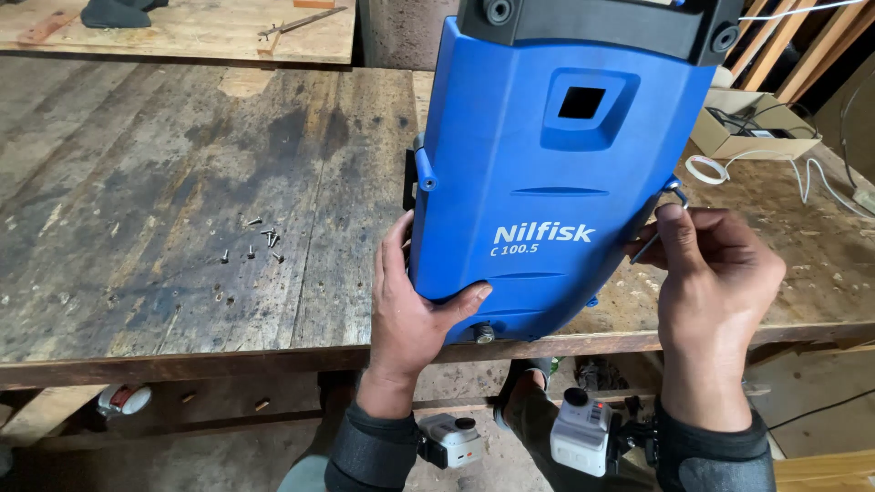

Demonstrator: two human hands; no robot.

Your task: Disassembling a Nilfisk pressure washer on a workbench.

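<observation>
While the left hand (412,314) clamps the blue plastic machine housing (547,173) steady on the worn wooden workbench (164,210), the right hand (715,273) pinches a thin metal tool (658,226) against its side edge.

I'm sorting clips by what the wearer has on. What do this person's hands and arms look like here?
Both hands are bare, with no gloves or rings in view. The left hand and the right hand each come out of a dark, close-fitting sleeve that ends at the wrist. A small white and grey camera unit with a black lens sits by each wrist, the left unit and the right unit.
</observation>
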